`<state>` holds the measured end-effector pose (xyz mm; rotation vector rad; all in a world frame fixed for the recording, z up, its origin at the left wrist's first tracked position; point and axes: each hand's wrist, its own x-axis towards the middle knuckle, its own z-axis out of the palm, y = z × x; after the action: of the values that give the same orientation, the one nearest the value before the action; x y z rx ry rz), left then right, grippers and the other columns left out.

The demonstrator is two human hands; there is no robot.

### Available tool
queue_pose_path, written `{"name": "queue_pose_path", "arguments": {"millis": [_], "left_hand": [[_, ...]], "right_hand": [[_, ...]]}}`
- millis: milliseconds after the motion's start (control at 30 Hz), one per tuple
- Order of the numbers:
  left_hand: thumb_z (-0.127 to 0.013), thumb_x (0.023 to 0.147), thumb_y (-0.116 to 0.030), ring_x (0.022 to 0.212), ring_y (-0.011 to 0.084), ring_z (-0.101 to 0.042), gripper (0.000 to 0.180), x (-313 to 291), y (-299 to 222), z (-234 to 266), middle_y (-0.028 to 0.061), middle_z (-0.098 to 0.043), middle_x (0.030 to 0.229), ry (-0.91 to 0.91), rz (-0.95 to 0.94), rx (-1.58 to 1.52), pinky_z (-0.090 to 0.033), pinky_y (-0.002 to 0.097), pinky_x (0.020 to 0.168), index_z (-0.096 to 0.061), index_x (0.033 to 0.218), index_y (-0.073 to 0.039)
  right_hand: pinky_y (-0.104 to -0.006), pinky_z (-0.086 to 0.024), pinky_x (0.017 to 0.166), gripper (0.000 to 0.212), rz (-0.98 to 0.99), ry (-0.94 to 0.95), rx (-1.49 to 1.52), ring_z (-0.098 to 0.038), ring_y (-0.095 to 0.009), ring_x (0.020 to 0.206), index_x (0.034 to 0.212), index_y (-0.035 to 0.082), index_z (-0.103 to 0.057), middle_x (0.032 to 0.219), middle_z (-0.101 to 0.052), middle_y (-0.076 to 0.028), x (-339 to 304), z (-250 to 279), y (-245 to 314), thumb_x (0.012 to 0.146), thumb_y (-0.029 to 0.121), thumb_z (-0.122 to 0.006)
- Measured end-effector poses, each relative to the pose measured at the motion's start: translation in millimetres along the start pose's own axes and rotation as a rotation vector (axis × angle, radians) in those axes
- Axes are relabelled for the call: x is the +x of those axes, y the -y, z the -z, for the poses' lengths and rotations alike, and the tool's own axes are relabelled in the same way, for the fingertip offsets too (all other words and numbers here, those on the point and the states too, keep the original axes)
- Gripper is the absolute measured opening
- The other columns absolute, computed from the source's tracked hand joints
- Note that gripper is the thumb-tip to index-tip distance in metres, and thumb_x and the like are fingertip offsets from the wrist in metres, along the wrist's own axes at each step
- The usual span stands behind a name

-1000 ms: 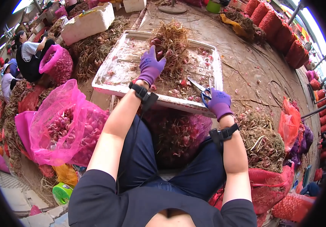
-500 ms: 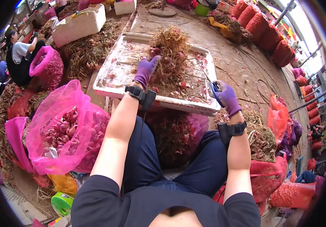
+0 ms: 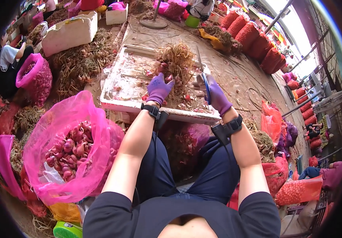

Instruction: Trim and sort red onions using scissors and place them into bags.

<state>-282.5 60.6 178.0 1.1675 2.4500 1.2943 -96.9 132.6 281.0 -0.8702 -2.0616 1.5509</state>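
Observation:
A bundle of dried shallots (image 3: 179,59) with straw-like stalks and roots rests in a shallow white foam tray (image 3: 129,104) over my lap. My left hand (image 3: 159,89), in a purple glove, is at the bundle's near left side, thumb and fingers closed about a small red shallot (image 3: 168,78). Its grip is partly hidden. In my right hand (image 3: 218,95), also gloved, is a pair of scissors (image 3: 207,88) with blue handles. The blades point away from me, just right of the bundle. Loose skins and bits of shallot litter the tray.
On my left stands an open pink mesh bag (image 3: 95,131) of trimmed shallots. Another filled mesh bag (image 3: 181,148) sits between my legs. Dried stalks (image 3: 81,59) lie heaped beyond a white foam box (image 3: 69,33). Red sacks (image 3: 246,35) line the far right.
My right hand has brought the scissors inward, from the tray's right edge to beside the bundle. The left hand has drawn a little nearer to me. The whole view has shifted.

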Motion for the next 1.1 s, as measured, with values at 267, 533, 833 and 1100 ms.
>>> {"name": "queue_pose_path", "arguments": {"millis": [267,533,833,1100], "left_hand": [[-0.056,0.085,-0.032,0.094,0.0348,-0.059,0.041,10,24,8,0.02,-0.062,0.101,-0.361,-0.043,-0.22,-0.046,0.0394,0.082,-0.056,0.111,-0.001],[-0.053,0.077,-0.003,0.118,0.0317,-0.046,0.051,48,13,19,0.0163,-0.051,0.125,-0.181,-0.441,-0.115,-0.033,0.0351,0.103,-0.047,0.127,-0.005],[-0.069,0.075,-0.03,0.081,0.0294,-0.059,0.04,75,-1,35,0.0157,-0.062,0.088,0.224,-0.202,0.203,-0.047,0.0352,0.079,-0.06,0.101,-0.002],[-0.066,0.079,-0.044,0.065,0.016,-0.064,0.046,73,-10,44,0.0106,-0.064,0.075,0.368,0.199,-0.241,-0.052,0.0279,0.058,-0.061,0.084,0.002]], "right_hand": [[-0.0245,-0.046,0.051,0.053,-0.267,0.252,0.533,-0.06,-0.016,0.064,0.106,0.007,-0.048,0.086,-0.062,-0.01,48,-32,-17,0.087,0.056,-0.049],[-0.0249,-0.048,0.054,0.061,-0.384,0.553,0.689,-0.06,-0.014,0.061,0.117,0.006,-0.043,0.082,-0.061,-0.009,36,-18,-30,0.088,0.059,-0.043],[-0.024,-0.047,0.05,0.055,-0.317,0.468,0.654,-0.06,-0.013,0.056,0.112,0.001,-0.048,0.074,-0.062,-0.007,19,6,-42,0.091,0.052,-0.044],[-0.0256,-0.047,0.048,0.057,-0.449,0.604,0.78,-0.058,-0.015,0.054,0.107,0.002,-0.048,0.069,-0.06,-0.007,6,-5,-53,0.087,0.056,-0.048]]}}
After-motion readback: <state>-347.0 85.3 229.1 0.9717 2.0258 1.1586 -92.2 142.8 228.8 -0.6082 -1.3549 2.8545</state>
